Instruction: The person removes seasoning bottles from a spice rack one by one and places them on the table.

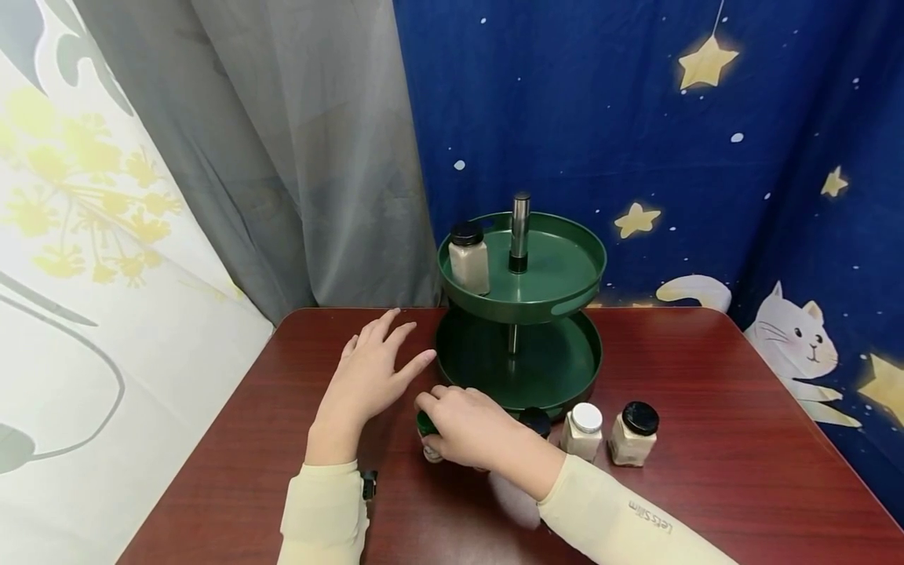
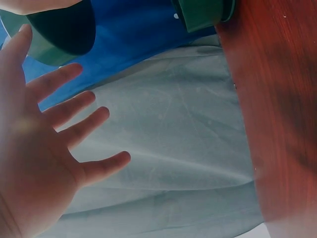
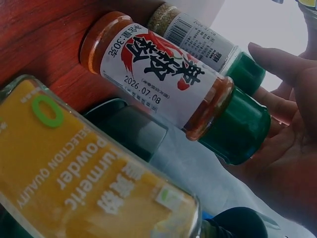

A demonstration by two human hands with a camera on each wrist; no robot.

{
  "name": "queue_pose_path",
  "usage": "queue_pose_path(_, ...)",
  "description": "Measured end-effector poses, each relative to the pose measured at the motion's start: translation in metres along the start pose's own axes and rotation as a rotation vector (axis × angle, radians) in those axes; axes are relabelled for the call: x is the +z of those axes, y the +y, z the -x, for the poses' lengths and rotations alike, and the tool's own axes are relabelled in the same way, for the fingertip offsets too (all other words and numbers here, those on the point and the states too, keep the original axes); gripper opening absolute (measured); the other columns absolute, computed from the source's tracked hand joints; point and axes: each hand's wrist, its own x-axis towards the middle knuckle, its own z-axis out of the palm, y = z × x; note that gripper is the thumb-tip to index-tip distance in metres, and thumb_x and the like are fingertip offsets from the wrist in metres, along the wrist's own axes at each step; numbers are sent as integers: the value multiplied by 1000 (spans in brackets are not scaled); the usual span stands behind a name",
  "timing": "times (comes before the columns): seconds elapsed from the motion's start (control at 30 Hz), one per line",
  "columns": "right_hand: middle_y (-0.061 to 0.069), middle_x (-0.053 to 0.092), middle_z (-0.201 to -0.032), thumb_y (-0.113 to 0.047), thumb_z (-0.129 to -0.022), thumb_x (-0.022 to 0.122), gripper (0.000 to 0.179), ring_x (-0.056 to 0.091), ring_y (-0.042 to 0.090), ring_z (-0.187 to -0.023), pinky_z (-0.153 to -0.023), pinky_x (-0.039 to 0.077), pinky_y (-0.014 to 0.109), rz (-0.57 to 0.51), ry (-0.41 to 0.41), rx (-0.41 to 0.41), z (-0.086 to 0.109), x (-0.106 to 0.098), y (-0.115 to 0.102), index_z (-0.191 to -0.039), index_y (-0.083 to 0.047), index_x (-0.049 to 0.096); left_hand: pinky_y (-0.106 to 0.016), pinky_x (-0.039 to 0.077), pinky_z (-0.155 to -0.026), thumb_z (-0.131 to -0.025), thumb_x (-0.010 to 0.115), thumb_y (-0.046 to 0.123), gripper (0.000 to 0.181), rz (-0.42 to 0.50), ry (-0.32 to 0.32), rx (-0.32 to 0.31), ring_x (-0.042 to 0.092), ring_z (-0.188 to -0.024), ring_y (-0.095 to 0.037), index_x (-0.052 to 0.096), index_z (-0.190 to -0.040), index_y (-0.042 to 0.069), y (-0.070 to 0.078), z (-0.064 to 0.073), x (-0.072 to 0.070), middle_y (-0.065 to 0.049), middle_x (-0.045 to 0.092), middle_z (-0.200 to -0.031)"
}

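My right hand (image 1: 469, 428) pinches the green cap of a small spice bottle (image 3: 198, 39) that stands on the table; its label is white with a barcode, and coarse grains show at its base. Right beside it is a chili powder bottle (image 3: 156, 74), also green-capped, hidden under the hand in the head view. A turmeric powder jar (image 3: 84, 158) stands close by in the right wrist view. My left hand (image 1: 367, 373) hovers over the table left of the bottles, fingers spread and holding nothing; its palm shows in the left wrist view.
A green two-tier round tray (image 1: 523, 310) stands at the back of the table (image 1: 678, 353). On its upper tier sits a black-lidded jar (image 1: 469, 263). To the right of my right hand are a white-lidded jar (image 1: 584, 431) and another black-lidded jar (image 1: 634, 435). Curtains hang behind.
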Motion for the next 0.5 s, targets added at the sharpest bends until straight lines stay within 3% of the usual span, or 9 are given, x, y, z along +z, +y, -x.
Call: queue_pose_path(0.5,-1,71,-113,-38,-97,77,34,68,15,-98,-79,58,31,61,18,3,9,-9,-5,-125,-18,71,-70,30,-126,-104,58,61,69,-2,15,15,38,-157,-36,54,-157,17,2,0,-1,-10,39,-171)
